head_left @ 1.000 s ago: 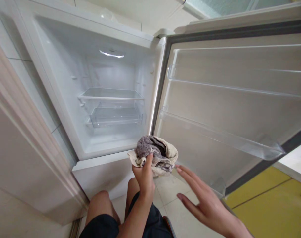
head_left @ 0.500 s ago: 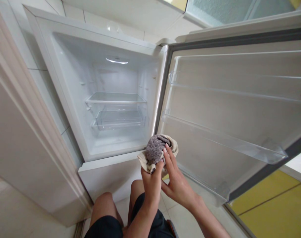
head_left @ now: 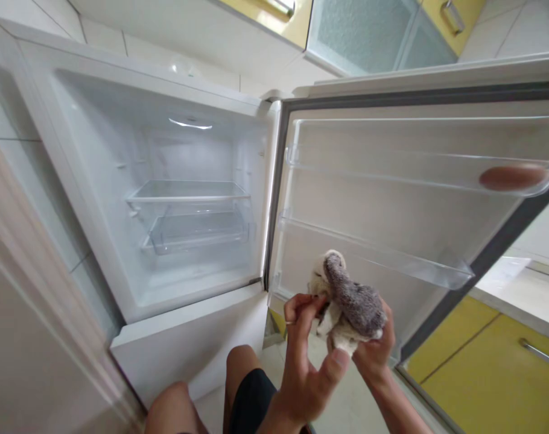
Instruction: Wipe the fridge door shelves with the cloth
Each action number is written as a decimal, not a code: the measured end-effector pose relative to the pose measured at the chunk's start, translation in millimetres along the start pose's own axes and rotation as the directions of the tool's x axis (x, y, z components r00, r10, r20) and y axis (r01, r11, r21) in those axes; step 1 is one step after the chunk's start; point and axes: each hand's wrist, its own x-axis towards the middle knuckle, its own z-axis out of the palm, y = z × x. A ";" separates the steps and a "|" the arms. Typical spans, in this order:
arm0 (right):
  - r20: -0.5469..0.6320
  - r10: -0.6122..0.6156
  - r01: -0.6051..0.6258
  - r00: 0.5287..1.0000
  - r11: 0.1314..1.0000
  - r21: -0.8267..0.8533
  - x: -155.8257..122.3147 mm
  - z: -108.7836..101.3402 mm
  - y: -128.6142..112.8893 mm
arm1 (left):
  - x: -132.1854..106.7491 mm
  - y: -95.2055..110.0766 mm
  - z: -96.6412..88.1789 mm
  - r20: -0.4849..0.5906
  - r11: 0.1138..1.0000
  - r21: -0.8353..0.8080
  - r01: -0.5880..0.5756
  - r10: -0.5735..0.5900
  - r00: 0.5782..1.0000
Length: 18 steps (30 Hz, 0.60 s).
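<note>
A bunched-up cloth, fuzzy grey on one side and cream on the other, is held between both hands before the opened fridge door. My left hand, with a ring on one finger, pinches the cloth's left edge between bent fingers; its thumb lies near the lower cream part. Around the right and underside of the cloth curls my right hand, its fingers partly hidden behind the fabric.
The lit fridge interior on the left has a glass shelf and a clear drawer. Clear racks line the door, with a reddish-brown oval shape at the upper one. A yellow cabinet stands behind the door.
The view has turned right. Both hands have carried the cloth rightward in front of the door and turned it, and the left hand has come to its left edge.
</note>
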 end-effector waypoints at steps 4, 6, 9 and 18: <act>-0.251 0.235 -0.276 0.939 0.950 -0.146 6.3 -41.5 26.0 | 2.8 -34.3 -0.4 -0.074 1.000 0.007 -0.005 0.005 0.997; -0.297 0.359 -0.410 0.885 0.903 -0.129 12.6 -58.1 32.1 | 9.6 -55.5 2.1 -0.096 0.989 0.143 0.040 -0.026 0.995; -0.384 0.404 -0.484 0.831 0.864 -0.138 19.8 -71.9 36.7 | 22.2 -85.5 10.5 0.029 0.909 0.416 -0.016 0.004 1.000; -0.541 0.282 -0.343 0.792 0.939 -0.013 9.4 -34.5 84.5 | 31.2 -130.9 31.9 0.405 0.730 0.623 -0.280 0.005 0.914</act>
